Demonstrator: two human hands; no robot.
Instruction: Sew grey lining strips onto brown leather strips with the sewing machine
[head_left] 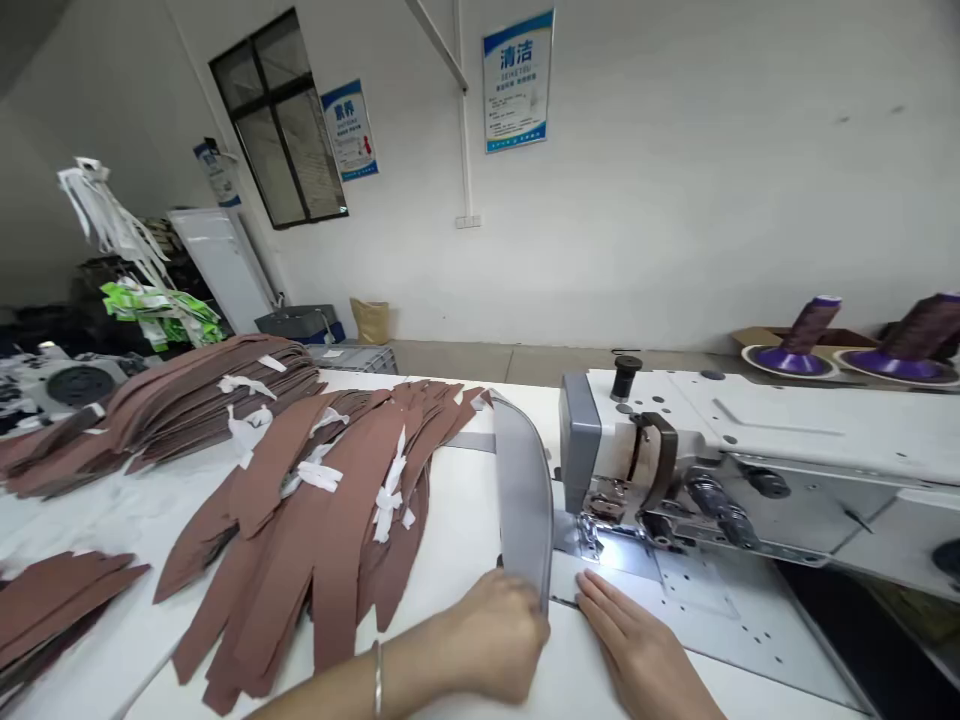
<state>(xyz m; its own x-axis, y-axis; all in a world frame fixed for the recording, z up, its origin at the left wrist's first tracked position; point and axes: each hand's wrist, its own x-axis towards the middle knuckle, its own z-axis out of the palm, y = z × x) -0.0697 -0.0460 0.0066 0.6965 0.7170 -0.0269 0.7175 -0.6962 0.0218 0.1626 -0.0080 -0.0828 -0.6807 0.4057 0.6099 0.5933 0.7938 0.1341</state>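
Observation:
My left hand (491, 635) is closed around the near end of a curved grey strip (521, 490) that stands on edge and runs back from the needle area of a white sewing machine (750, 460). My right hand (637, 650) lies flat, fingers stretched toward the needle plate (600, 545), just right of the strip. A metal bangle (377, 678) sits on my left wrist.
Several brown curved cut pieces with white tags fan out on the white table (457, 520) left of the strip (337, 500); more stacks lie at the far left (187, 400) and near left corner (52, 600). Two purple thread cones (802, 345) stand behind the machine.

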